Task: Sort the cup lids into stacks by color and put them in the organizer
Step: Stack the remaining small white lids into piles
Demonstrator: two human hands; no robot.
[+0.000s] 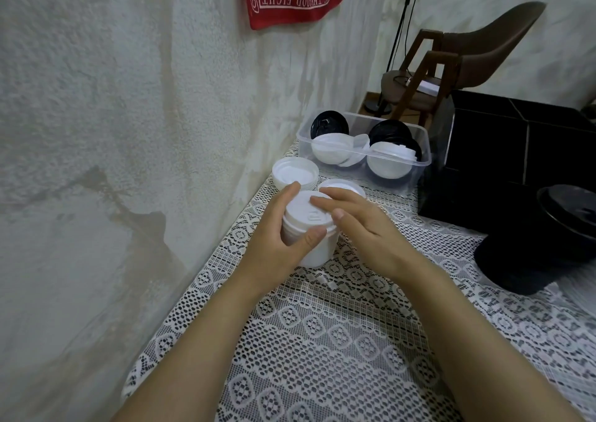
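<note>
A stack of white cup lids [314, 244] stands on the lace tablecloth near the wall. My left hand [283, 238] grips the stack's side, thumb in front and fingers behind. My right hand [358, 225] lies with straight fingers on the top lid. Behind the stack sit an upturned white lid [295, 173] and another white lid [346, 185], partly hidden by my fingers. A clear plastic bin [400, 162] further back holds mixed white and black lids. A stack of black lids [532, 247] stands at the right.
The table [338, 341] runs along a rough plaster wall [129, 131] on the left. A black box [516, 150] stands behind the black lids. A brown chair [451, 67] stands on the floor beyond the table.
</note>
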